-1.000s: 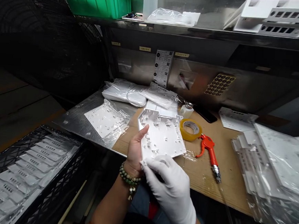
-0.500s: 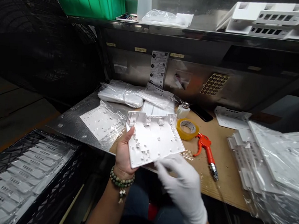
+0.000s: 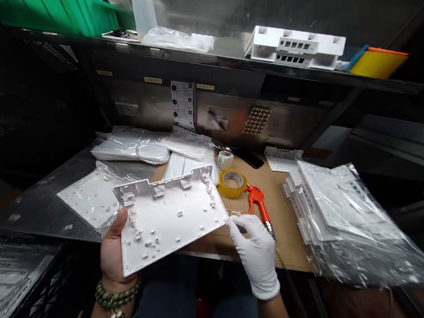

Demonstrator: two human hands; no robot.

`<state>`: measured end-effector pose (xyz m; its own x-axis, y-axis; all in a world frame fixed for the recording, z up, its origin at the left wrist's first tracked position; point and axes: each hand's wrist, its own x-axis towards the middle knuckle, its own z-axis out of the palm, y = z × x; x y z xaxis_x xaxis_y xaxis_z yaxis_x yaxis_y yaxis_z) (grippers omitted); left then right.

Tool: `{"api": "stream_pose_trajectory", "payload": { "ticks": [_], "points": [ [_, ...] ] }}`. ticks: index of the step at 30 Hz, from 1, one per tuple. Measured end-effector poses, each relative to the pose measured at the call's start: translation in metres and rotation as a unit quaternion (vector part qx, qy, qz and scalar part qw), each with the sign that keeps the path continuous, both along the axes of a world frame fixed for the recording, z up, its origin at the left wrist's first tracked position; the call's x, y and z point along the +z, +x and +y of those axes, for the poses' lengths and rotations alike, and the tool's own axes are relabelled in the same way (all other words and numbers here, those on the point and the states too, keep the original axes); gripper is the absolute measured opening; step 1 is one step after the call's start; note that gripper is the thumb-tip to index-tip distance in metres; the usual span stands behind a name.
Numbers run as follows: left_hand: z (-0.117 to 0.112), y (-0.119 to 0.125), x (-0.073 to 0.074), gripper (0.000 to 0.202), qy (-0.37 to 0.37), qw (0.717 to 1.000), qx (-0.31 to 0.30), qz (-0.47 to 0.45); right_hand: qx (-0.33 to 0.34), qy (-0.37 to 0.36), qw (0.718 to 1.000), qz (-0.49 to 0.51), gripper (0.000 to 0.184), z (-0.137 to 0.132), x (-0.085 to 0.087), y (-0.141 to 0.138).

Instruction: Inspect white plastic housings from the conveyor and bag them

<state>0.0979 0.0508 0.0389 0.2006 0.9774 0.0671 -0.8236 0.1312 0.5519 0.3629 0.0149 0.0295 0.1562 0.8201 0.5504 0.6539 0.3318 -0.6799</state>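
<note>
A white plastic housing panel (image 3: 172, 219), its inner side with clips and posts facing me, is held tilted above the table's front edge. My bare left hand (image 3: 117, 249), with a beaded bracelet at the wrist, grips its left edge, thumb on the inner face. At the panel's right corner is my right hand (image 3: 254, 253) in a white glove, thumb and forefinger pinched on that corner. Behind the panel on the left lies a similar white panel (image 3: 90, 193) on clear plastic film. Close to the right hand lies a red air blow gun (image 3: 258, 202).
A yellow tape roll (image 3: 232, 184), a small dispenser bottle (image 3: 225, 158) and a black phone (image 3: 249, 158) lie behind. Bagged panels (image 3: 340, 208) are stacked at right. Plastic bags (image 3: 130, 143) lie back left. A black crate (image 3: 51, 283) holds bagged panels. Above runs a shelf (image 3: 227, 60).
The view has swung to the right. The panel has come closer and tilted, its right side raised. My right hand has moved from below its lower edge to its right corner.
</note>
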Motion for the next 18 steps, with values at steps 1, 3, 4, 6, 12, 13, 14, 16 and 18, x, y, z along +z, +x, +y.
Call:
{"api": "stream_pose_trajectory", "payload": {
  "ticks": [1, 3, 4, 6, 12, 13, 14, 16, 18],
  "points": [
    [0.0, 0.001, -0.001, 0.05, 0.006, 1.0, -0.013, -0.007, 0.004, -0.002, 1.0, -0.001, 0.008, 0.0, -0.001, 0.001],
    [0.002, 0.0, -0.004, 0.055, 0.02, 0.999, -0.044, -0.025, 0.019, -0.003, 1.0, -0.006, 0.01, 0.0, -0.002, 0.003],
    [0.003, -0.001, -0.005, 0.059, 0.03, 0.997, -0.063, -0.038, 0.022, 0.001, 1.0, -0.01, 0.01, 0.0, -0.003, 0.005],
    [0.005, -0.004, -0.008, 0.067, 0.059, 0.989, -0.11, -0.074, 0.013, 0.01, 1.0, -0.017, 0.01, 0.0, -0.003, 0.005],
    [0.005, -0.024, -0.023, 0.083, 0.119, 0.954, -0.209, -0.179, 0.024, 0.016, 0.997, -0.071, 0.009, 0.005, -0.014, 0.011],
    [0.004, -0.027, -0.025, 0.083, 0.113, 0.954, -0.209, -0.182, 0.018, 0.014, 0.996, -0.083, 0.008, 0.009, -0.016, 0.015],
    [0.001, -0.03, -0.027, 0.082, 0.098, 0.957, -0.205, -0.178, 0.004, 0.011, 0.996, -0.088, 0.008, 0.013, -0.016, 0.02],
    [-0.004, -0.033, -0.029, 0.082, 0.057, 0.968, -0.19, -0.156, -0.03, 0.016, 0.997, -0.073, 0.007, 0.023, -0.01, 0.028],
    [-0.009, -0.031, -0.031, 0.081, 0.026, 0.973, -0.183, -0.136, -0.052, 0.044, 0.997, -0.036, 0.002, 0.03, 0.004, 0.03]
  ]
}}
